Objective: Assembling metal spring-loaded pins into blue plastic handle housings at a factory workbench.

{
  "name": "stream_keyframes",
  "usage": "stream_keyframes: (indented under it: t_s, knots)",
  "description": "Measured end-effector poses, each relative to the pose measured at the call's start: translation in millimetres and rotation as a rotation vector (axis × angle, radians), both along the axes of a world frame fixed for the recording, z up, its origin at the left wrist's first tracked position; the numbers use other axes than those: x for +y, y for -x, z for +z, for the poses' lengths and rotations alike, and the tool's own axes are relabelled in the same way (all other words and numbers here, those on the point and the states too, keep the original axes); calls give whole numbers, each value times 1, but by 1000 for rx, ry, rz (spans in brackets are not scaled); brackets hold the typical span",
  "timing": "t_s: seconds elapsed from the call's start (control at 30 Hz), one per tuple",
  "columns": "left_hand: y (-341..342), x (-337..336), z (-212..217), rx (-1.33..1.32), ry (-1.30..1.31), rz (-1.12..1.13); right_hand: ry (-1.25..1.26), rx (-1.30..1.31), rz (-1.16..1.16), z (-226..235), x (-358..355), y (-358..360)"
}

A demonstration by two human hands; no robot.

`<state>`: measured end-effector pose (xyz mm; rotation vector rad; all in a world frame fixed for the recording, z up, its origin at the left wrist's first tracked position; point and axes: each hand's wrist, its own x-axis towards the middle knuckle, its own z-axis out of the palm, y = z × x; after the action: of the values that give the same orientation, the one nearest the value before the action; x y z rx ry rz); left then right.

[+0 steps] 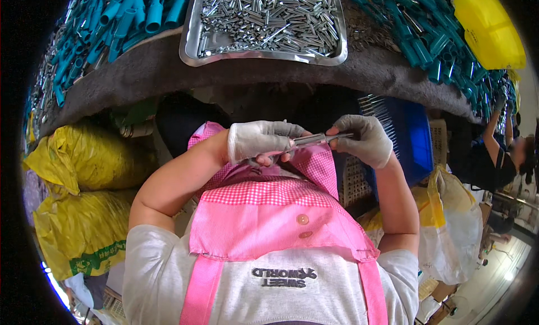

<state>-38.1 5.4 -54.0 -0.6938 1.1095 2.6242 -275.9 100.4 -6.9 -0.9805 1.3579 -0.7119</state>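
Over my lap, my left hand (258, 141), in a pale grey glove with bare fingertips, closes round a silver metal cylinder-like part (309, 140). What the part is I cannot make out. My right hand (368, 140), gloved likewise, pinches a thin dark metal rod (343, 136) at the part's right end. The two pieces meet in line; whether the rod sits inside the part cannot be seen. Below the hands lies my pink checked apron (258, 198).
A metal tray (264, 59) of short steel pins stands on the grey cloth-covered table (140, 67). Teal plastic tubes (128, 22) pile up on both sides. A yellow container (488, 30), blue crate (412, 134) with thin metal rods, yellow sacks (95, 156) and a person (494, 151) surround me.
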Motion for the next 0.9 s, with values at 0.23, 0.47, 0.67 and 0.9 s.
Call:
stream_keyframes:
  t_s: [0.23,0.47,0.67,0.9]
  knots:
    - [3,9,-3,-17,-118,0,16,-43,26,-18,7,4]
    - [-1,17,-18,32,-212,64,-21,-29,36,-16,10,2]
    - [0,19,-25,119,-271,172,16,-35,-22,-23,22,-5]
    - [2,20,-17,-50,-226,183,-52,-132,-141,-37,23,-18]
